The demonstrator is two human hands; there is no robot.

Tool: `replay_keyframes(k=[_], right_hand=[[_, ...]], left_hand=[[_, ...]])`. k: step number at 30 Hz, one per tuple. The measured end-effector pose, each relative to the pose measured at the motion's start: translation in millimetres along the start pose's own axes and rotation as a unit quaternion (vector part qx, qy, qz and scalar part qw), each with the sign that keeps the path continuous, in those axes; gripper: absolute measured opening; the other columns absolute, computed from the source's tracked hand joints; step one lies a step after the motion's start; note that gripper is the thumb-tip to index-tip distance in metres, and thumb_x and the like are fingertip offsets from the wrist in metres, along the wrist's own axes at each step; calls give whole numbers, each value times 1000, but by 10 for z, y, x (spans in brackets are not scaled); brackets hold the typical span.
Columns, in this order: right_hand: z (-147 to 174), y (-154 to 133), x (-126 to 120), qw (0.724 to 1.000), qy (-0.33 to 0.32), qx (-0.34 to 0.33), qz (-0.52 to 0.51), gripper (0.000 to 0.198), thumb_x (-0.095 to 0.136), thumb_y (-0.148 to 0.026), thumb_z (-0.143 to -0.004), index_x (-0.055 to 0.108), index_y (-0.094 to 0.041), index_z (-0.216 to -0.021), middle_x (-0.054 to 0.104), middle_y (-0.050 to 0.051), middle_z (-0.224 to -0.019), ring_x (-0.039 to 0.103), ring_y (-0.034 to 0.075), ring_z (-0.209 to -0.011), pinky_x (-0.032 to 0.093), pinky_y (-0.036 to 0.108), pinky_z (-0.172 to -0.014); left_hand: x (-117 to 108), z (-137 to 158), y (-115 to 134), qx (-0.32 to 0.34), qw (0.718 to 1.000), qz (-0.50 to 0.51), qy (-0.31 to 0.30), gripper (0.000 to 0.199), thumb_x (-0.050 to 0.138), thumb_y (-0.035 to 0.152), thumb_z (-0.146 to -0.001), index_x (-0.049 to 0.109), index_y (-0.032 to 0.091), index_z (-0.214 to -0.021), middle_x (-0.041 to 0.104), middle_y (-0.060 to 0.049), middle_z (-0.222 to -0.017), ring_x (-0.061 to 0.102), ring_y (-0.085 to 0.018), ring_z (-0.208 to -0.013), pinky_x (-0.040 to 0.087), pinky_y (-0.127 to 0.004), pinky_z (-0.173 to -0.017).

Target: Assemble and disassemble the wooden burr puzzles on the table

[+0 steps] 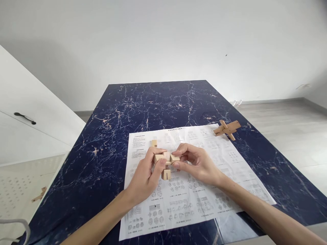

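Observation:
Between my two hands is a light wooden interlocking puzzle (166,157), made of several notched blocks fitted against each other. My left hand (146,173) grips its left side, thumb in front and fingers behind. At the right end, my right hand (195,162) pinches a wooden block (174,158) between thumb and fingers; it touches the rest of the puzzle. A block with a dark mark (166,174) sits just below, and I cannot tell whether it is joined on. Behind my left hand a notched wooden piece (154,143) lies on the printed sheet (184,217).
The sheet of diagrams covers the near part of a dark blue marbled table (143,102). An assembled wooden cross puzzle (227,129) lies at the sheet's far right corner. A white cabinet (33,102) stands on the left, and a white wall rises behind the table.

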State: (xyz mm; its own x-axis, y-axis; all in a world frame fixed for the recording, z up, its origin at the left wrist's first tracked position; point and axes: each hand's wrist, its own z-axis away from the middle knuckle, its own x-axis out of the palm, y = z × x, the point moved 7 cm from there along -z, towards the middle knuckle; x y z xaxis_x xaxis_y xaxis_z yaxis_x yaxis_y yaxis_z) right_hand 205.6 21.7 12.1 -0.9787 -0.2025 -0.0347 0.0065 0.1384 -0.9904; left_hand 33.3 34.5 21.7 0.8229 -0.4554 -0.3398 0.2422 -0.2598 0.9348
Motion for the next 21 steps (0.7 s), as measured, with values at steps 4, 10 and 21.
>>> replay_keyframes(k=[4,10,21], right_hand=[[10,85,67,997,-35,42,-59,30,86,-46,-93,69,-24,-104,74,2,-89,73,18,-75,62,35,-72],[10,102,134,987,-76,78,-118,30,89,-44,-91,68,-22,-97,74,0,-84,71,14,-69,58,30,-66],[-57,64,65,987,-72,79,-119,30,80,-49,-97,70,-21,-100,71,-2,-71,67,14,-61,56,30,-63]], left_hand=[[2,10,23,19,1000,-15,7,30,39,48,-115,55,24,-121,59,2,-78,50,-15,-63,41,-29,-62],[-9,24,84,53,998,-44,7,24,42,40,-114,57,23,-120,44,9,-63,40,-12,-52,34,-27,-56],[95,-60,69,-77,986,142,-31,36,42,54,-114,59,22,-110,54,2,-78,49,-15,-66,46,-29,-65]])
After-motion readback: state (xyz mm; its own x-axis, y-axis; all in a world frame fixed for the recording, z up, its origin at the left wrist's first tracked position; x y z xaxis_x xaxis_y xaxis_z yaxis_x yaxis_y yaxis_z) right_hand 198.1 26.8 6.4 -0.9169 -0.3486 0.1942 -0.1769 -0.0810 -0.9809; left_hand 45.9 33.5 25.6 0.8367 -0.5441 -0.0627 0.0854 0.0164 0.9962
